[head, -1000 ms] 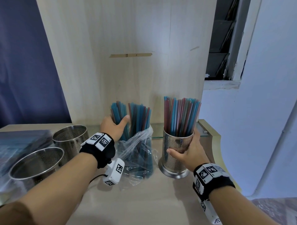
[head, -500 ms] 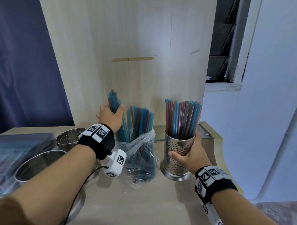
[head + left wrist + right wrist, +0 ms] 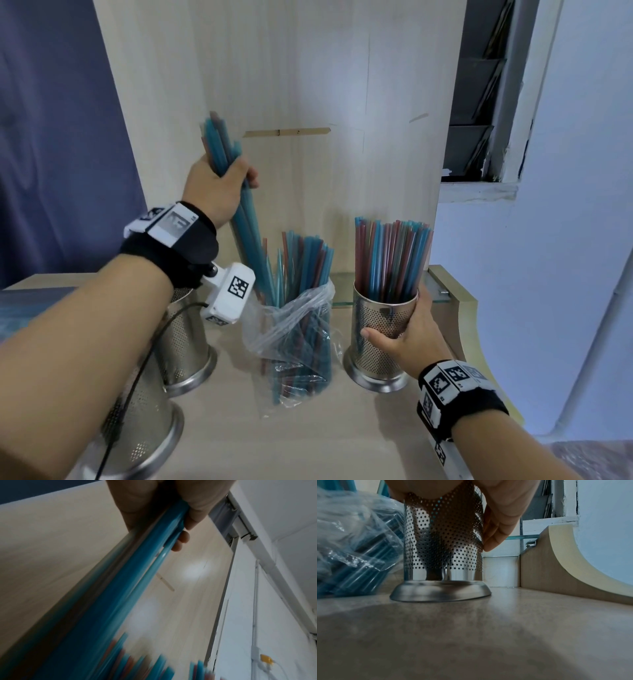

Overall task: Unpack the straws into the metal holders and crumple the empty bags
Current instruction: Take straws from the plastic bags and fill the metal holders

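Note:
My left hand (image 3: 219, 186) grips a bundle of blue straws (image 3: 245, 219) and holds it high, with the lower ends still reaching into the clear plastic bag (image 3: 291, 329). In the left wrist view the same straw bundle (image 3: 120, 595) runs down from my curled fingers (image 3: 183, 538). More blue and red straws (image 3: 305, 260) stand in the bag. My right hand (image 3: 407, 339) grips the perforated metal holder (image 3: 380, 329), which stands on the table full of straws (image 3: 390, 257). In the right wrist view my fingers (image 3: 498, 534) wrap the holder (image 3: 443, 547).
Two empty perforated metal holders (image 3: 185, 346) (image 3: 137, 435) stand at the left, near my left forearm. A wooden back panel (image 3: 308, 102) rises behind everything. A raised curved table edge (image 3: 459, 308) borders the right side. Something wrapped in plastic (image 3: 24, 308) lies at far left.
My left hand has risen with the straw bundle, drawing it up out of the bag. My right hand has stayed on the filled holder.

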Available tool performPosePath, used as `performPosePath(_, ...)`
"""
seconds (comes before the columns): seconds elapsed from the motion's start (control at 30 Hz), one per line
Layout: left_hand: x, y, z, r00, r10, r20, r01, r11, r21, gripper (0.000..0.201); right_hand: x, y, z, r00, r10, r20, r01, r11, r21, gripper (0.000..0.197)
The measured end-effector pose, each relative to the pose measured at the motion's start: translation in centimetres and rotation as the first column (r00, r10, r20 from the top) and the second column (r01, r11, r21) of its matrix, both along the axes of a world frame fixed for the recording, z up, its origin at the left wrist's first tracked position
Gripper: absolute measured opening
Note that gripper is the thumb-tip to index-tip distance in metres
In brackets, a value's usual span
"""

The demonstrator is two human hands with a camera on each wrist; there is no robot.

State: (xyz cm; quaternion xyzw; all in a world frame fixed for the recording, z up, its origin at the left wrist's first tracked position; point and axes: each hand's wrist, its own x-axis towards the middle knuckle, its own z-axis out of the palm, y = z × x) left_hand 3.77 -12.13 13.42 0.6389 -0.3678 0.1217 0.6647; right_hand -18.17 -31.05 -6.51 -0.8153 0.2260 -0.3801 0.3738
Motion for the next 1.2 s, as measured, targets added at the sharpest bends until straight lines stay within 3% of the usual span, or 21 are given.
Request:
performPosePath(0.13, -1.0, 1.4, 3.5, 0.996, -0.066, 0.058, 0.076, 0.976, -0.203, 0.016, 0.2, -0.1, -0.1, 1.000, -0.001, -0.005, 0.001, 1.000, -0.012, 0.113)
performPosePath(0.23, -2.1, 2.4, 4.9, 0.966, -0.246, 0.075, 0.255, 0.874, -0.413, 0.010, 0.2, -0.2, -0.1, 1.000, 0.000, 0.003, 0.000, 1.000, -0.014, 0.113)
performPosePath(0.3, -3.5, 2.5, 4.7, 0.922, -0.383, 0.053, 0.362, 0.807, -0.466, 0.003, 0.1, -0.2, -0.1, 1.000, 0.001, 0.016, -0.001, 1.000, -0.006, 0.112)
performPosePath(0.37, -5.1, 2.1, 3.3, 0.893, -0.451, -0.016, 0.398, 0.804, -0.442, 0.008, 0.2, -0.1, -0.1, 1.000, 0.002, 0.018, -0.002, 1.000, -0.007, 0.111)
performPosePath(0.47, -7.2, 1.2, -0.9, 0.874, -0.470, -0.119, 0.426, 0.862, -0.275, 0.015, 0.1, 0.1, 0.0, 1.000, 0.000, 0.008, 0.000, 1.000, -0.009, 0.109)
performPosePath(0.6, -8.7, 0.2, -8.1, 0.878, -0.431, -0.207, 0.434, 0.900, -0.035, 0.010, 0.2, 0.1, -0.1, 1.000, -0.006, 0.013, 0.006, 1.000, -0.029, 0.106)
performPosePath(0.73, -9.6, 0.0, -14.2, 0.893, -0.382, -0.238, 0.426, 0.887, 0.176, 0.008, 0.2, 0.1, -0.3, 1.000, -0.002, 0.026, 0.003, 0.999, -0.036, 0.107)
performPosePath(0.93, -9.2, -0.2, -14.2, 0.901, -0.369, -0.230, 0.387, 0.921, 0.038, 0.005, 0.0, 0.1, -0.1, 1.000, -0.005, 0.020, 0.006, 0.999, -0.041, 0.101)
performPosePath(1.07, -10.0, -0.5, -15.4, 0.888, -0.392, -0.242, 0.439, 0.878, 0.190, 0.003, 0.1, 0.1, -0.2, 1.000, -0.006, 0.016, 0.007, 0.999, -0.036, 0.106)
performPosePath(1.2, -9.7, -1.0, -12.1, 0.892, -0.386, -0.235, 0.413, 0.908, 0.076, 0.015, 0.2, 0.3, -0.3, 1.000, -0.011, 0.009, 0.011, 1.000, -0.022, 0.109)
